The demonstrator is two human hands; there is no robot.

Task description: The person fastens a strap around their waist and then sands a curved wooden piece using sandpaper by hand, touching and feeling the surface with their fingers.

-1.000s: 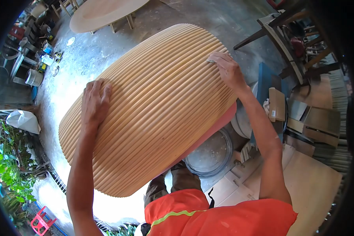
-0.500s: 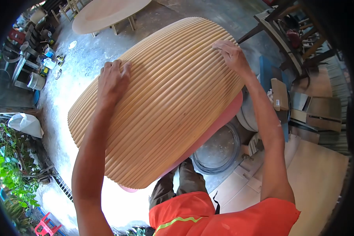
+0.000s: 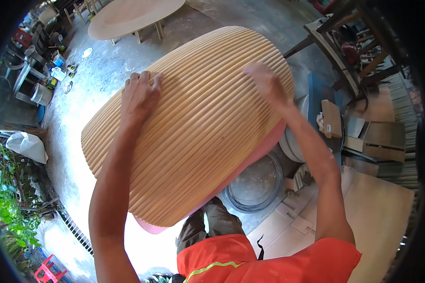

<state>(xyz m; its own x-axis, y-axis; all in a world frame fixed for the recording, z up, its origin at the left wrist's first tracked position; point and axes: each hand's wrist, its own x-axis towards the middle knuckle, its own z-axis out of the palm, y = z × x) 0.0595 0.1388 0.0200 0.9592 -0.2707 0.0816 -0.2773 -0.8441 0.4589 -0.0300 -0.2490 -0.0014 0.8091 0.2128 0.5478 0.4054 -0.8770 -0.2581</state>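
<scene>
A ribbed wooden panel (image 3: 208, 127) with rounded ends lies tilted across the view in front of me. Beneath its lower edge shows a pink surface (image 3: 243, 165). My left hand (image 3: 140, 94) rests on the ribs near the upper left edge, fingers stretched out and thumb apart, holding nothing. On the right part of the panel is my right hand (image 3: 267, 85), blurred by motion. Its fingers look bent and pressed together against the ribs; whatever is under them I cannot make out.
A round wooden table (image 3: 132, 21) stands at the back. To the right are a dark wooden frame (image 3: 333, 52), a cardboard box (image 3: 332, 120) and coiled wire (image 3: 255, 188) on the floor. Buckets (image 3: 41, 95), a white sack (image 3: 27, 145) and plants line the left side.
My right hand has moved along the panel, leftward and toward me, away from its far right edge. The left hand stays in about the same place on the ribs.
</scene>
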